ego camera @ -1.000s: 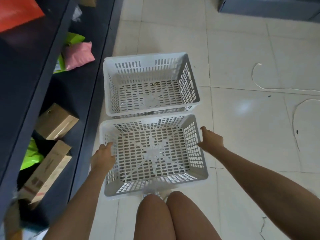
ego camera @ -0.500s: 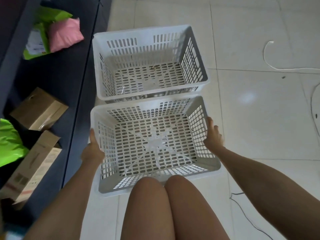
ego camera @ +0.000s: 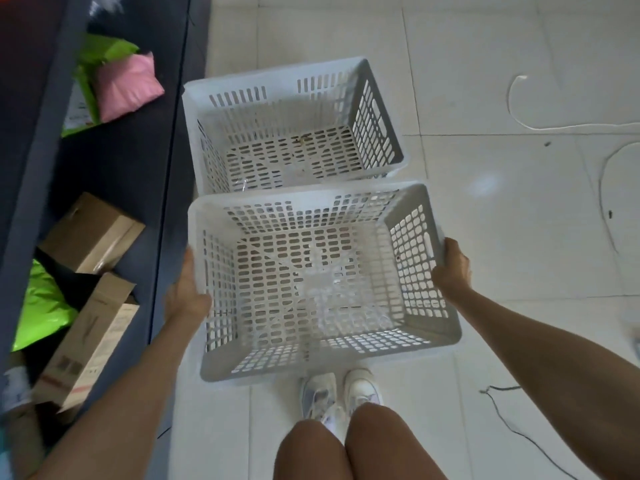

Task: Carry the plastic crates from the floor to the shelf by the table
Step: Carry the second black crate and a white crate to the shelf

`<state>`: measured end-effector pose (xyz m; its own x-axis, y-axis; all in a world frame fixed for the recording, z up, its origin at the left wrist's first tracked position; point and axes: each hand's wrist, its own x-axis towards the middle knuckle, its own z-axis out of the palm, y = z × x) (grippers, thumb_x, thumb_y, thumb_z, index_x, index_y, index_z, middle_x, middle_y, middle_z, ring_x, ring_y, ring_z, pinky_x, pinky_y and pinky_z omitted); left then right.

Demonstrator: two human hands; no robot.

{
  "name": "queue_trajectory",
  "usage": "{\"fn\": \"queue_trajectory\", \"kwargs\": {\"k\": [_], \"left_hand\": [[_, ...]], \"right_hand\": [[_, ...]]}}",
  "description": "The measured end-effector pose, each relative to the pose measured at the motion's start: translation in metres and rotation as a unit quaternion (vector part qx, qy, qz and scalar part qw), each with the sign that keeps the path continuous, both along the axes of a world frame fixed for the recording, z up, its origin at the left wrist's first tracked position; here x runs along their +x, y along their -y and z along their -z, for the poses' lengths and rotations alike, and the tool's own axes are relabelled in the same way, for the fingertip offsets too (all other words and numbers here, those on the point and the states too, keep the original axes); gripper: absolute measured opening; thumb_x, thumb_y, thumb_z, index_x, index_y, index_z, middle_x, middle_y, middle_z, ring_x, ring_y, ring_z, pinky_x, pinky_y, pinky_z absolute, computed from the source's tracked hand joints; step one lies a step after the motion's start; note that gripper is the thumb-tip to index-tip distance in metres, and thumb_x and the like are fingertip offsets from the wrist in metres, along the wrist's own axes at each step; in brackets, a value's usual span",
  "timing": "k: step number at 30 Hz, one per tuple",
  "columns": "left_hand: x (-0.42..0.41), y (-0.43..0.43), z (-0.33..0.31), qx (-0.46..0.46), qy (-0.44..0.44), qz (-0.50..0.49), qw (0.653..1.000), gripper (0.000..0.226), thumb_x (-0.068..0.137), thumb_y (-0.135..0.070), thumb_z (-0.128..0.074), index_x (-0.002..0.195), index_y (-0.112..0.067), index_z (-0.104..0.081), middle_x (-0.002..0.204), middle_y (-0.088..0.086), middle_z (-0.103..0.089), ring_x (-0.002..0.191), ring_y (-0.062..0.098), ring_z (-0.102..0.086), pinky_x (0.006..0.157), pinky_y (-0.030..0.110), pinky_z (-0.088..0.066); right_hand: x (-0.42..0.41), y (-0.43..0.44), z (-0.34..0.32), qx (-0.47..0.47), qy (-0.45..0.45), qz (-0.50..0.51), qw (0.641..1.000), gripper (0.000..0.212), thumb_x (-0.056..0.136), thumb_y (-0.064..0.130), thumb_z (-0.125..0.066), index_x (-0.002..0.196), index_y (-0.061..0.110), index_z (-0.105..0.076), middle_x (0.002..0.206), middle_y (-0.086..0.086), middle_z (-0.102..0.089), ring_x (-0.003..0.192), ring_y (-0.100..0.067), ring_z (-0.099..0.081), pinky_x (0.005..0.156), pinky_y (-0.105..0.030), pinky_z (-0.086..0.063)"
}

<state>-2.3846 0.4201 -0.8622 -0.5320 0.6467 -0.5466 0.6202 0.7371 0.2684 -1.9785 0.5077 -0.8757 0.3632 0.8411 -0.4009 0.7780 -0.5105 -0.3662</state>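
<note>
Head view: my left hand (ego camera: 187, 292) and right hand (ego camera: 452, 268) grip the near crate (ego camera: 311, 285) by opposite walls; that should keep it level for lifting.

Both arms were stretched forward, slightly apart. The left hand (ego camera: 187, 292) and the right hand (ego camera: 452, 268) each gripped one side wall of the crate (ego camera: 311, 289).

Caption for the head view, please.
Left hand and right hand grip the near crate by its sides; second crate sits beyond, beside the shelf.
</note>
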Motion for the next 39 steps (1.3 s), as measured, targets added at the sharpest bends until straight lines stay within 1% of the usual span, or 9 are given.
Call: {"fn": "queue_trajectory", "kwargs": {"k": [6, 9, 17, 20, 22, 25, 29, 32, 39], "left_hand": [[-0.007, -0.022, -0.088, -0.003, 0.035, 0.04, 0.999, 0.095, 0.08, -0.018, -0.068, 0.147, -0.046, -0.007, 0.135, 0.012, -0.055, 0.117, 0.038, -0.055, 0.096, 0.044, -0.048], [-0.003, -0.031, -0.136, 0.039, 0.065, 0.035, 0.996, 0.1, 0.076, 0.001, -0.067, 0.15, -0.039, -0.012, 0.142, 0.011, -0.049, 0.124, 0.035, -0.051, 0.102, 0.045, -0.044], [0.042, -0.051, -0.288, 0.134, 0.008, 0.053, 0.99, 0.087, 0.08, 0.007, -0.056, 0.15, -0.029, -0.02, 0.118, 0.019, -0.063, 0.098, 0.039, -0.06, 0.073, 0.041, -0.05], [0.058, -0.071, -0.346, 0.155, -0.002, 0.112, 0.982, 0.088, 0.081, 0.002, -0.057, 0.15, -0.032, -0.017, 0.111, 0.021, -0.065, 0.094, 0.039, -0.062, 0.073, 0.044, -0.053], [0.071, -0.088, -0.386, 0.174, -0.011, 0.156, 0.972, 0.091, 0.079, 0.0, -0.061, 0.151, -0.031, -0.015, 0.116, 0.019, -0.062, 0.096, 0.039, -0.063, 0.074, 0.044, -0.054], [0.094, -0.113, -0.443, 0.214, 0.022, 0.199, 0.956, 0.1, 0.073, 0.009, -0.065, 0.152, -0.026, -0.015, 0.114, 0.02, -0.063, 0.088, 0.036, -0.065, 0.073, 0.048, -0.056], [0.136, -0.146, -0.519, 0.239, 0.022, 0.261, 0.935, 0.101, 0.073, 0.005, -0.07, 0.152, -0.022, -0.013, 0.148, 0.01, -0.041, 0.128, 0.034, -0.049, 0.102, 0.043, -0.044], [0.177, -0.167, -0.574, 0.257, 0.047, 0.301, 0.917, 0.101, 0.072, -0.001, -0.073, 0.152, -0.027, -0.016, 0.154, -0.001, -0.033, 0.134, 0.029, -0.043, 0.106, 0.038, -0.039], [0.305, -0.233, -0.649, 0.293, 0.132, 0.416, 0.851, 0.107, 0.05, -0.014, -0.076, 0.148, -0.025, -0.032, 0.149, 0.002, -0.043, 0.133, 0.027, -0.045, 0.109, 0.038, -0.036]], "right_hand": [[0.013, -0.011, -0.085, -0.009, 0.017, 0.009, 1.0, 0.049, 0.078, -0.012, -0.045, 0.125, 0.001, -0.047, 0.115, -0.027, -0.06, 0.102, -0.043, -0.056, 0.069, -0.036, -0.039], [0.022, -0.015, -0.135, -0.014, 0.009, 0.013, 1.0, 0.047, 0.078, -0.011, -0.048, 0.125, -0.001, -0.045, 0.116, -0.028, -0.058, 0.102, -0.044, -0.056, 0.068, -0.037, -0.04], [0.064, -0.027, -0.292, 0.018, -0.016, 0.059, 0.998, 0.041, 0.078, -0.009, -0.055, 0.119, -0.008, -0.05, 0.11, -0.031, -0.06, 0.099, -0.045, -0.06, 0.079, -0.046, -0.049], [0.094, -0.028, -0.339, 0.043, -0.044, 0.085, 0.994, 0.03, 0.08, 0.003, -0.056, 0.108, -0.006, -0.055, 0.096, -0.026, -0.066, 0.07, -0.037, -0.065, 0.066, -0.046, -0.055], [0.11, -0.025, -0.377, 0.068, -0.067, 0.116, 0.989, 0.022, 0.084, 0.005, -0.054, 0.102, -0.007, -0.054, 0.084, -0.021, -0.064, 0.051, -0.027, -0.058, 0.05, -0.034, -0.05], [0.136, -0.023, -0.437, 0.108, -0.093, 0.127, 0.982, 0.017, 0.086, 0.003, -0.052, 0.101, -0.002, -0.046, 0.082, -0.021, -0.056, 0.046, -0.024, -0.05, 0.04, -0.027, -0.041], [0.183, -0.011, -0.516, 0.148, -0.097, 0.119, 0.977, 0.046, 0.087, -0.001, -0.049, 0.128, 0.013, -0.033, 0.086, -0.022, -0.059, 0.046, -0.024, -0.049, 0.037, -0.026, -0.04], [0.222, 0.015, -0.572, 0.169, -0.093, 0.145, 0.97, 0.077, 0.085, -0.009, -0.048, 0.143, 0.033, -0.019, 0.082, -0.017, -0.057, 0.044, -0.023, -0.048, 0.034, -0.025, -0.039], [0.31, 0.119, -0.681, 0.191, -0.02, 0.241, 0.951, 0.07, 0.088, -0.003, -0.046, 0.146, 0.031, -0.026, 0.085, -0.013, -0.063, 0.046, -0.021, -0.052, 0.034, -0.023, -0.043]]}}
